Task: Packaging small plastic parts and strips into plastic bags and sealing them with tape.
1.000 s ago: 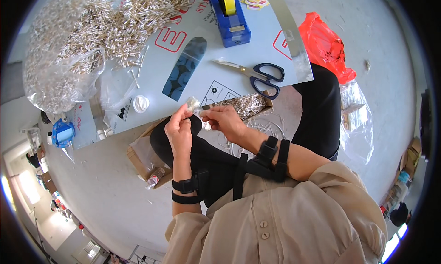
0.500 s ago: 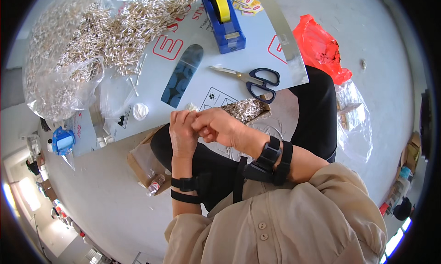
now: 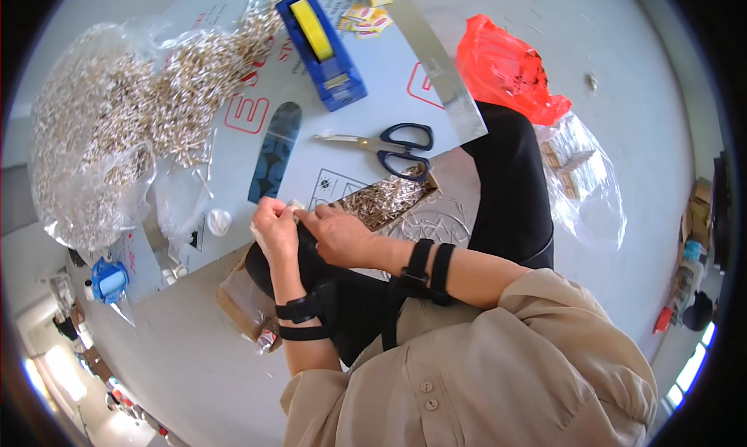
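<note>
Upper left: clear bag of silvery pieces (image 3: 93, 159). Centre: open box of silvery pieces (image 3: 385, 200), below black-handled scissors (image 3: 389, 145). Left hand (image 3: 274, 229) and right hand (image 3: 336, 235) both pinch a small white item (image 3: 296, 206), left of the box.

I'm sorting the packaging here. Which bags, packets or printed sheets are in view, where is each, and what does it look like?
Clear bag: far left, bulging with small silvery pieces.
Red bag: upper right on the floor, crumpled.
Clear packet: right of the knee, tan blocks inside.
Yellow labels: top, small squares beside the blue tape dispenser.
Printed sheet: white board with red markings, under the scissors.
Small packet: pinched between both hands, pale.
</note>
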Available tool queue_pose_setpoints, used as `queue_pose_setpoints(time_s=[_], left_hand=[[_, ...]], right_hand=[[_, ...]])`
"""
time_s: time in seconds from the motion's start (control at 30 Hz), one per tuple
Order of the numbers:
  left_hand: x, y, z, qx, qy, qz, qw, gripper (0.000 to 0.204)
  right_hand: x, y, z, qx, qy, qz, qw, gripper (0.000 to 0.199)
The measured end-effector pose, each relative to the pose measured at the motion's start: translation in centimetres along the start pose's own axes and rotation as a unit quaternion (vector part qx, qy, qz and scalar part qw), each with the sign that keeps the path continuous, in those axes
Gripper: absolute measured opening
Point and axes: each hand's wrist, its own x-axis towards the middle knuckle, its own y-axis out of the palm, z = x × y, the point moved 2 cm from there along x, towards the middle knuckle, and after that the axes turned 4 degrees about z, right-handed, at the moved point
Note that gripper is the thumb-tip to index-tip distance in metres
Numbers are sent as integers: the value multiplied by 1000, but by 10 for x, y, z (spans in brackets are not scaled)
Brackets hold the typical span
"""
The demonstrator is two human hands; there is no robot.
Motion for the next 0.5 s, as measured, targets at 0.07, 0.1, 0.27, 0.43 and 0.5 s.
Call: queue_pose_setpoints(time_s=[0.07,0.1,0.27,0.43,0.5], left_hand=[[-2,-3,-5,-67,-58,71,994,13],[-4,-7,-11,-188,-179,106,960,17],[-18,-24,-4,-40,-12,-16,999,20],[-30,-22,-61,-105,38,-68,991,19],[-32,-15,-105,-91,116,-31,989,14]], right_hand=[[4,2,-7,50,6,20,999,63],[4,-2,-9,101,5,42,994,63],[-23,-51,-16,170,0,-60,984,29],[-82,-124,-65,-12,8,-226,974,20],[-98,-156,-88,-204,19,-255,945,36]])
